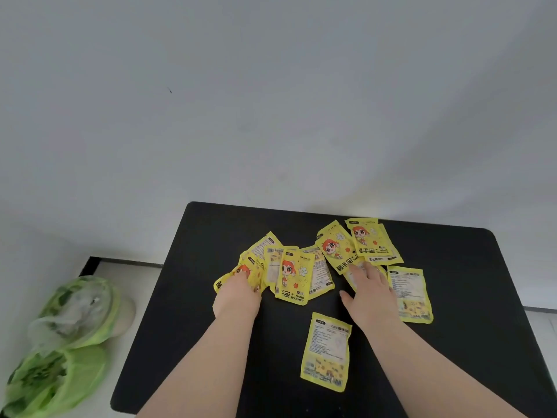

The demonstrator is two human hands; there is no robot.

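Note:
Several yellow hand warmer packets lie scattered on a black table [196, 312]. My left hand [238, 294] grips the left end of an overlapping pile of packets [294, 277], fingers curled over the leftmost packets [251, 271]. My right hand [369, 289] lies flat with straight fingers on a packet [354, 277] below two face-up packets [372, 241] at the back right. One packet [327, 352] lies face down alone near the front, between my forearms. Another face-down packet [411, 292] lies to the right of my right hand.
Green plastic bags [57, 351] with leafy contents sit on the pale floor left of the table, beside a beige round object [128, 315]. A white wall rises behind the table. The table's edges are rounded at the corners.

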